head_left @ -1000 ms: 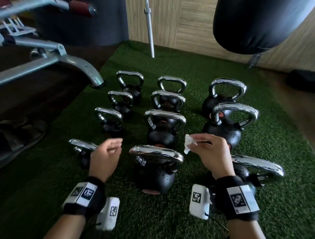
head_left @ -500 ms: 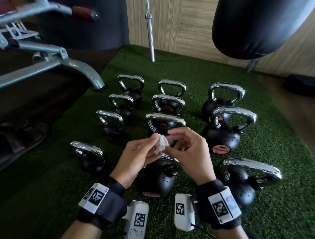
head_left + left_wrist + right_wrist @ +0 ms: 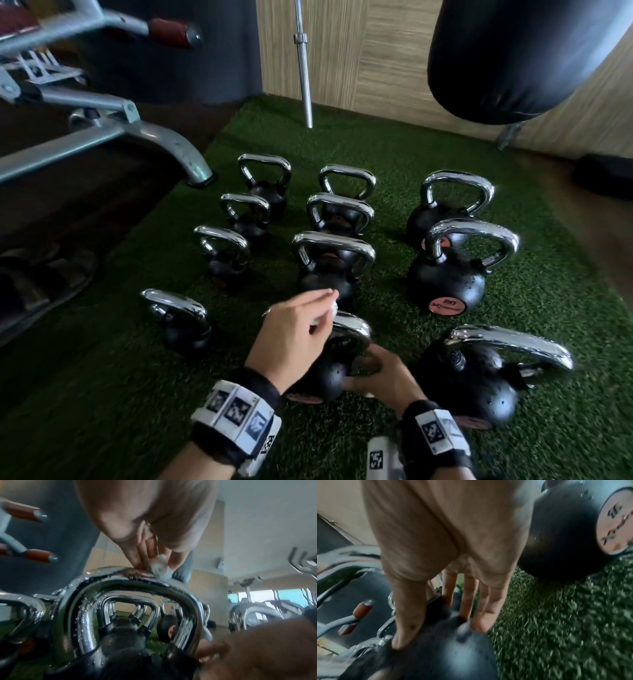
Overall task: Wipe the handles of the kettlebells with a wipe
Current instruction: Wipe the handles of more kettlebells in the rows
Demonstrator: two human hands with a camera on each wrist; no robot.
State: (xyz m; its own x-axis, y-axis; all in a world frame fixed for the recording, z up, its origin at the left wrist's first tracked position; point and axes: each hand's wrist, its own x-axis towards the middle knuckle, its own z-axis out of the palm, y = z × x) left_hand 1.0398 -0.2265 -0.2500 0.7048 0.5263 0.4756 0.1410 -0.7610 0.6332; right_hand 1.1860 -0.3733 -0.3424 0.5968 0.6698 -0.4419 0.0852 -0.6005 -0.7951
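Observation:
Several black kettlebells with chrome handles stand in rows on green turf [image 3: 394, 144]. My left hand [image 3: 301, 329] pinches a small crumpled white wipe [image 3: 160, 568] and presses it on top of the chrome handle [image 3: 352, 329] of the nearest middle kettlebell [image 3: 325, 377]. In the left wrist view the wipe sits on the crown of that wet handle [image 3: 133, 582]. My right hand [image 3: 380, 373] rests on the right side of the same kettlebell's black body [image 3: 436, 655], thumb and fingers spread over it.
A big kettlebell [image 3: 479, 383] lies close on the right, another [image 3: 181, 325] on the left. A metal bench leg [image 3: 164, 144] stands at the left, sandals [image 3: 41, 274] beside the turf, a barbell [image 3: 303, 65] against the wooden wall, a black punching bag [image 3: 520, 58] overhead.
The wipe passed from my right hand to my left. My left hand then lowered it onto the nearest handle, and my right hand dropped onto that kettlebell's body.

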